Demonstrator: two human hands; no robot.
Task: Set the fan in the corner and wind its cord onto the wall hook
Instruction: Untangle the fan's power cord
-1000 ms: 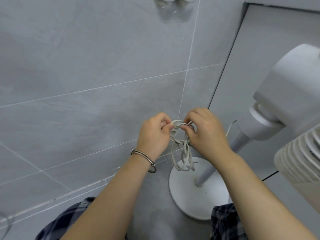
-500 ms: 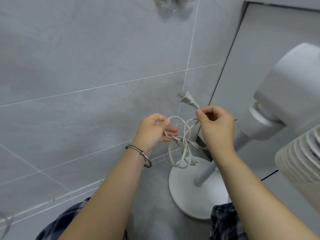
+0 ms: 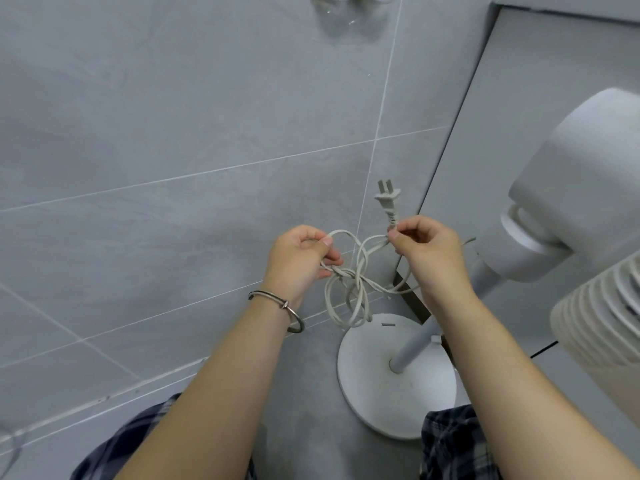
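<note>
**Hands drawn apart, plug now upright**

Both hands have moved apart since half a second ago, and the loops between them are stretched wider. On the left, the tiled wall [image 3: 173, 133] fills most of the view. A pale fitting [image 3: 346, 0] sits at its top edge, cut off by the frame, so I cannot tell what it is.

The left hand [image 3: 298, 258], with a metal bracelet [image 3: 277, 304] on its wrist, has its fingers curled round one loop of the cord [image 3: 349, 296] and its thumb pressed on top. The cord hangs in several tangled white loops between the hands, twisted together near the left fingers. The lowest loops dangle just above the fan base [image 3: 381, 393].

The plug [image 3: 388, 199] now stands nearly straight up, prongs uppermost. The right hand [image 3: 429, 251] pinches the cord just beneath it between thumb and forefinger.

Further right, the fan stands on the floor by the corner where the tiled wall meets a plain grey panel [image 3: 540, 98]. Its pole rises to the motor housing [image 3: 581, 174], with the grille [image 3: 602, 317] at the right edge.
</note>
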